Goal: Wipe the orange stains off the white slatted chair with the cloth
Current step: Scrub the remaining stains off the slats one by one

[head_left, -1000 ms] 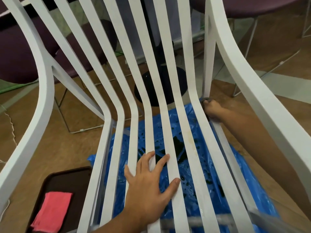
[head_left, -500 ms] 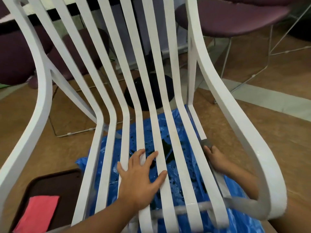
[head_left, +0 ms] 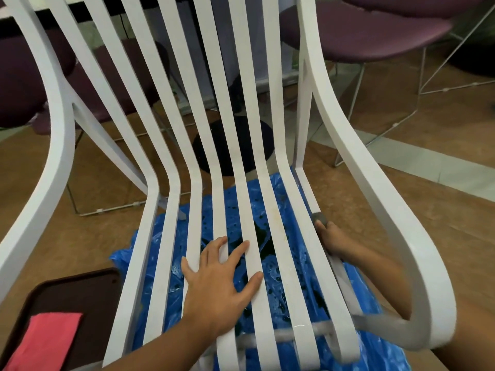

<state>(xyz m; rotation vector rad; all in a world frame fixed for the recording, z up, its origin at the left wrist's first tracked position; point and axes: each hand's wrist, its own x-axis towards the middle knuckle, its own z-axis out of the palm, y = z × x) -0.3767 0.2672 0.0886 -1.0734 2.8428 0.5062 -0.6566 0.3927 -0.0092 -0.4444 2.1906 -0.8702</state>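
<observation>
The white slatted chair [head_left: 235, 145] fills the view, seen from its front edge. My left hand [head_left: 219, 277] rests flat on the middle seat slats with its fingers spread. My right hand [head_left: 333, 241] reaches in under the right armrest and holds a small grey cloth [head_left: 319, 218] against the outer edge of the right-most seat slat. Only the tip of the cloth shows past the fingers. Faint orange specks [head_left: 271, 210] show on a seat slat right of centre.
A blue plastic sheet [head_left: 375, 338] lies on the brown floor under the seat. A dark brown tray [head_left: 80, 295] with a pink cloth [head_left: 45, 341] sits on the floor at the lower left. Purple chairs [head_left: 375, 30] on wire legs stand behind.
My right hand with the grey cloth has slid along the right-most slat from the seat's back corner toward the front. My left hand has stayed on the middle slats.
</observation>
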